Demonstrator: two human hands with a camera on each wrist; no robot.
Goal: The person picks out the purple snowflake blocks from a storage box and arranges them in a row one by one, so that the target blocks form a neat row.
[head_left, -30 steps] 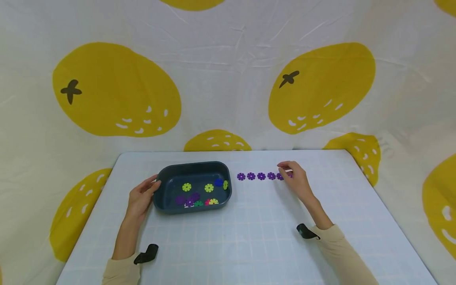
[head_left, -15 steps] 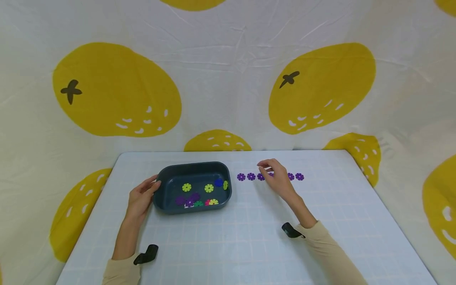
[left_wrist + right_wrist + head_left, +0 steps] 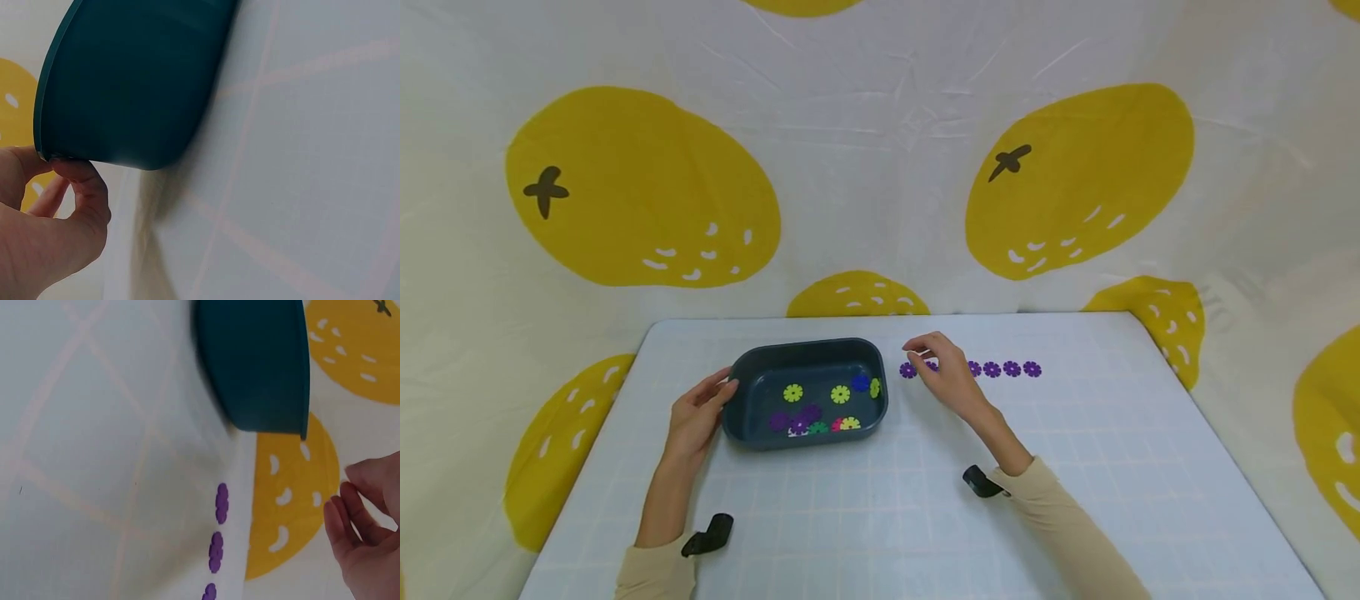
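Note:
My left hand [image 3: 694,417] grips the left rim of a dark teal plastic tray [image 3: 805,442], thumb and fingers at its edge; the left wrist view shows that pinch on the teal tray [image 3: 131,81] too. My right hand [image 3: 946,375] is raised over the left part of a row of purple flower-shaped discs [image 3: 1012,369], hiding some of them. Its thumb and fingers are loosely bent, with nothing between them. In the right wrist view, the right hand [image 3: 369,512] is apart from the purple discs [image 3: 216,552] on the table.
Inside the tray lie more flower-shaped discs: yellow discs [image 3: 793,392], a blue disc [image 3: 860,383], purple discs [image 3: 779,422] and a green disc [image 3: 817,427]. The white table [image 3: 850,525] ends in front of a cloth [image 3: 880,167] printed with yellow fruit.
My right hand has moved left along the row of purple discs toward the tray, uncovering the discs at the right end. The left hand and tray have stayed in place.

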